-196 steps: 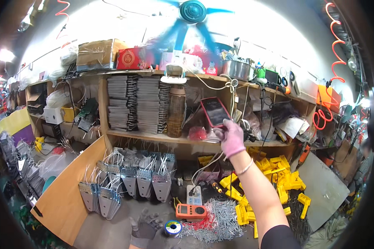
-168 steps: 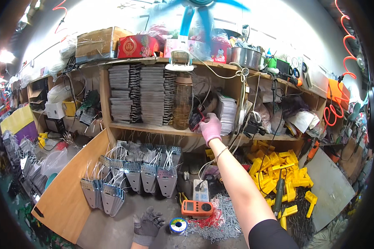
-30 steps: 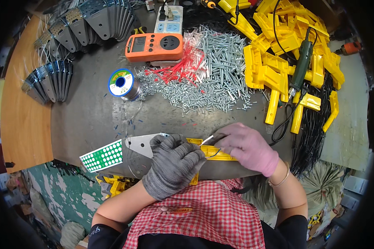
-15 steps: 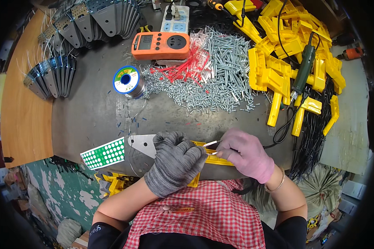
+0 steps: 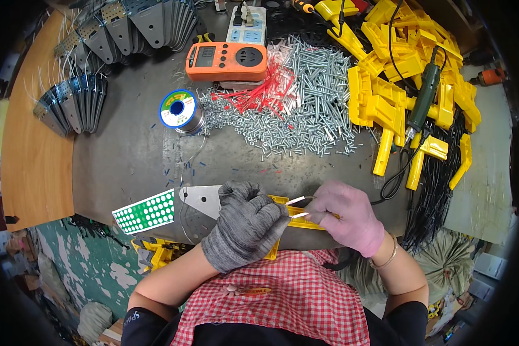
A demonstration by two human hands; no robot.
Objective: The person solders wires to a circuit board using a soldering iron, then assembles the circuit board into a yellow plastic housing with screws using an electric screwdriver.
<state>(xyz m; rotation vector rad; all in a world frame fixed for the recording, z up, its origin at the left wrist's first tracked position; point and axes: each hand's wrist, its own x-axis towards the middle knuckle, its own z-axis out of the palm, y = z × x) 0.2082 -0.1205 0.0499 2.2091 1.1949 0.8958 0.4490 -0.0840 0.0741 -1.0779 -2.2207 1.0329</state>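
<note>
In a grey knit glove, my left hand [image 5: 245,226] is closed over a yellow plastic housing [image 5: 274,249] near the table's front edge. A flat grey metal plate [image 5: 203,199] with holes sticks out on the left side of that hand. Gloved in pink, my right hand [image 5: 348,217] has thumb and forefinger pinched at thin wires just right of the left hand. Two short white sleeves, an upper sleeve [image 5: 294,201] and a lower sleeve [image 5: 299,215], show between the hands. My fingers hide the wire ends and most of the housing.
A solder spool [image 5: 179,110] stands beyond my left hand. Farther back are an orange meter [image 5: 227,61], a heap of screws [image 5: 311,98] and a power strip [image 5: 247,27]. Yellow housings [image 5: 386,112] and a green electric screwdriver [image 5: 427,95] lie right. A green dotted sticker sheet [image 5: 144,211] lies left.
My right hand has shifted slightly right and down, and more of the lower white sleeve shows. The left hand keeps its grip. The whole view has moved a little.
</note>
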